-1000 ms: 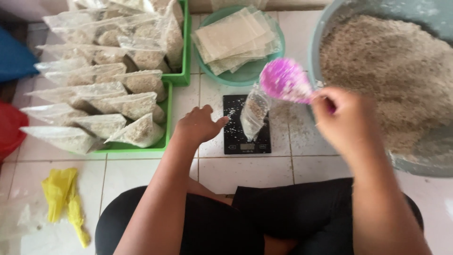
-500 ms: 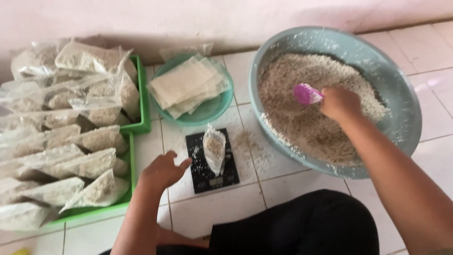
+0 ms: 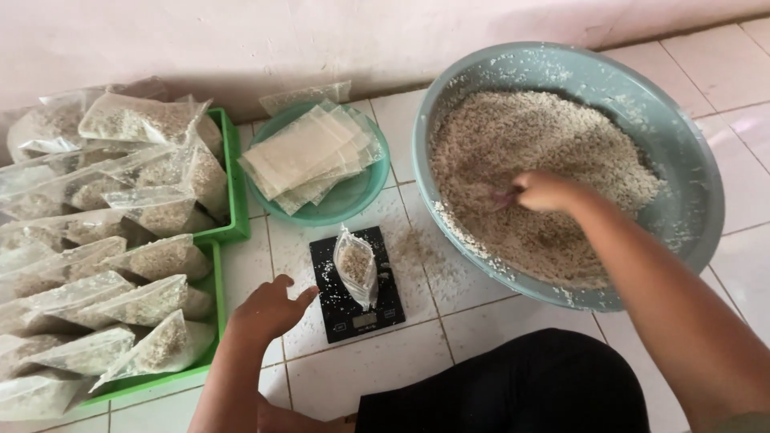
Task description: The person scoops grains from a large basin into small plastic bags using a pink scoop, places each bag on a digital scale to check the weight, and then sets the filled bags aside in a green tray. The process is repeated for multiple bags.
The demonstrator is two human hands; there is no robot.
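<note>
Grain filled the big teal basin in the upper right of the frame, and the right hand was sunk into it, fingers curled shut around something mostly buried; I could not tell what from this view. The basin sat just beside the scale, so a scoop had only a short way to travel. A small clear bag, partly filled, stood upright on the scale at the lower centre, its mouth open at the top. The left hand rested on the floor tiles just left of the scale, loosely open and holding nothing, near enough to steady the bag. Flat empty bags lay stacked in a green bowl above the scale, and filled bags were piled in green trays at the left. Half a second before, a pink scoop showed above the grain by the right hand; now it was dug under. The left hand had hardly shifted.
</note>
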